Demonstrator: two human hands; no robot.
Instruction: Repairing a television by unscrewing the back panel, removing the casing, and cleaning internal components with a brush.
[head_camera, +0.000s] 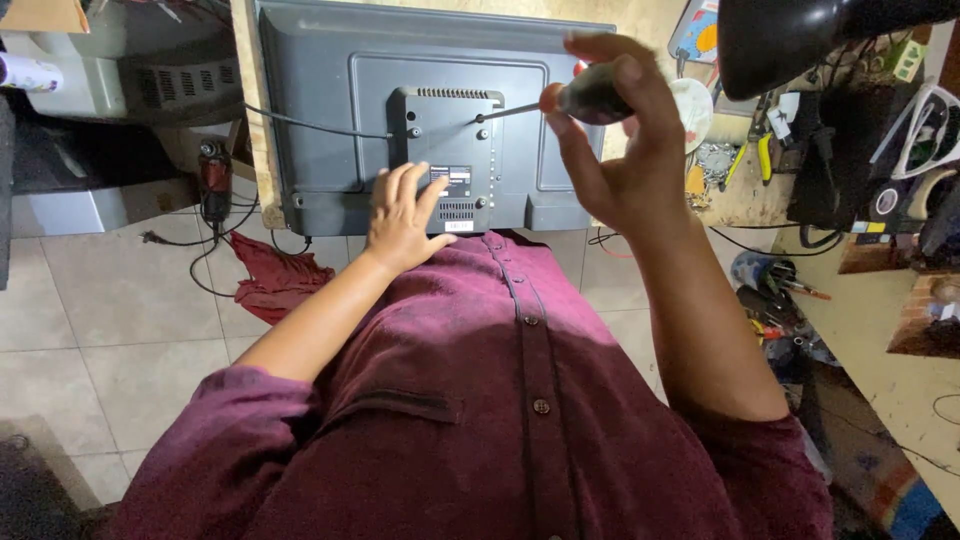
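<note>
Right hand (618, 150) fingers pinch the dark-and-red handle of a screwdriver (560, 102), its shaft running leftward to a screw on the raised centre panel of the grey monitor back (320, 120); left hand (402, 220), fingers spread, rests flat below that screw beside a small dark rectangular label (452, 181).

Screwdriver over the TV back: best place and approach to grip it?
Grip the screwdriver by its thick dark handle, as the right hand does, coming from the right. The thin shaft points left toward the TV back panel, leaving only the handle free.
</note>
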